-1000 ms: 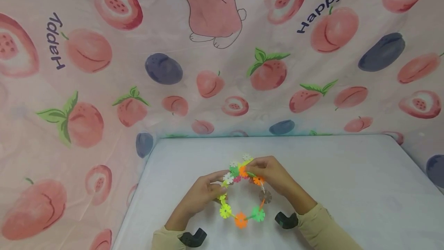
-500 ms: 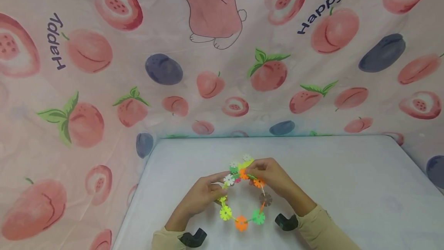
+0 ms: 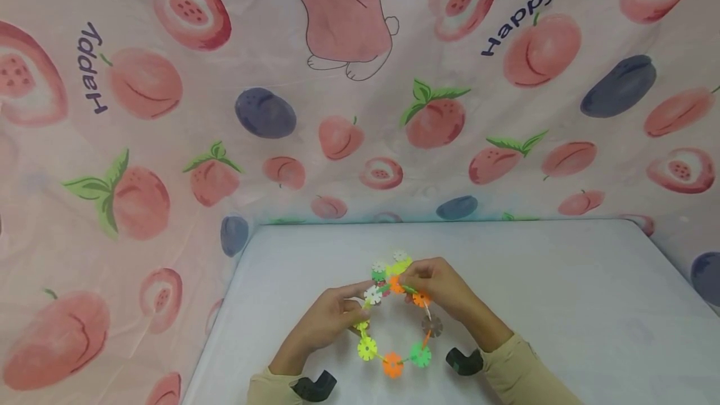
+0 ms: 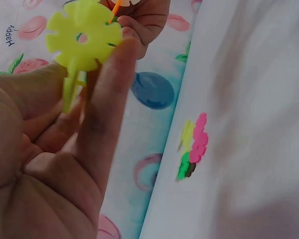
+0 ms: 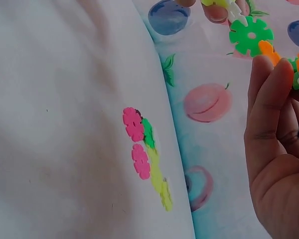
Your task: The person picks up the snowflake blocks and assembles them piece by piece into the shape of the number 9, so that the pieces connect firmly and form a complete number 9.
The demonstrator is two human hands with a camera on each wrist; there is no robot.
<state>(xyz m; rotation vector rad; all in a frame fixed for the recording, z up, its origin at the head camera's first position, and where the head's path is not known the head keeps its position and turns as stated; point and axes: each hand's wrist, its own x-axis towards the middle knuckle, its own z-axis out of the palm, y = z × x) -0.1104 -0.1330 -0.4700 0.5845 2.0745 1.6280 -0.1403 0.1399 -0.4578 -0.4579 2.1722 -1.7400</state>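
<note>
A ring of snowflake-shaped interlocking discs in several colours hangs between both hands, with an orange disc (image 3: 393,365) lowest and a green disc (image 3: 420,354) beside it. My left hand (image 3: 329,320) pinches the ring's left side at its yellow discs. One yellow disc (image 4: 83,37) shows large between thumb and index finger in the left wrist view. At the top of the ring, my right hand (image 3: 440,285) pinches near an orange disc (image 3: 396,284). Its fingertips overlap the orange and green pieces in the right wrist view. A brownish clear disc (image 3: 432,327) sits on the ring's right side.
Behind the ring, loose discs lie on the white table (image 3: 562,305), among them pink ones (image 5: 133,124) and yellow ones (image 5: 156,174). A black curved piece shows by each wrist, one left (image 3: 315,386) and one right (image 3: 465,361). Fruit-printed cloth hangs behind.
The ring's lower part has sunk slightly toward me, and its white disc on the upper left has come down a little. Both hands keep their hold almost in place.
</note>
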